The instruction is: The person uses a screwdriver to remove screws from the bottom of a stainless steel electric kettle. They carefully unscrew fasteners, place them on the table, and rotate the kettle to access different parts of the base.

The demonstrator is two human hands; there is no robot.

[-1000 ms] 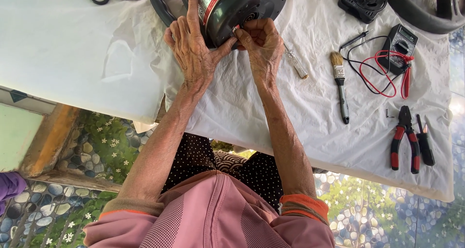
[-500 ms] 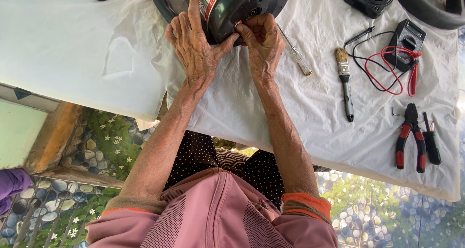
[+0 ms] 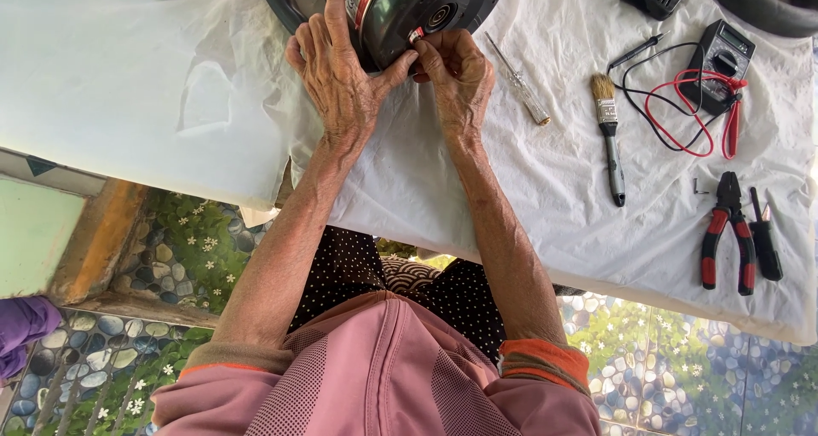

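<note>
Both hands are up against a round black motor housing (image 3: 426, 10) that lies on its side on the white cloth (image 3: 545, 206) covering the table. The left hand (image 3: 341, 78) lies flat along the housing's curved flank, fingers (image 3: 334, 14) spread slightly apart and stretched up over its red-and-white band, thumb pressed to the dark shell. The right hand (image 3: 460, 78) is bunched just beside that thumb, its fingertips (image 3: 426, 51) pinched together on a small red and silver fitting (image 3: 417, 36) at the housing's lower rim; whether they truly grip it or only press on it I cannot tell.

The housing looks hard and smooth, glossy black, with a ribbed round hub on its face. The cloth is thin, creased and wrinkled.

Out past the right hand's knuckles lies a slim screwdriver with a clear handle (image 3: 520, 91), then a paintbrush (image 3: 609, 134) with pale bristles and a grey handle. Farther out is a dark multimeter (image 3: 720, 61) looped in red and black leads, and below it red-handled pliers (image 3: 724, 232) beside a small black-handled tool (image 3: 763, 240). Nothing here serves as a container; the tools lie loose on the cloth.
</note>
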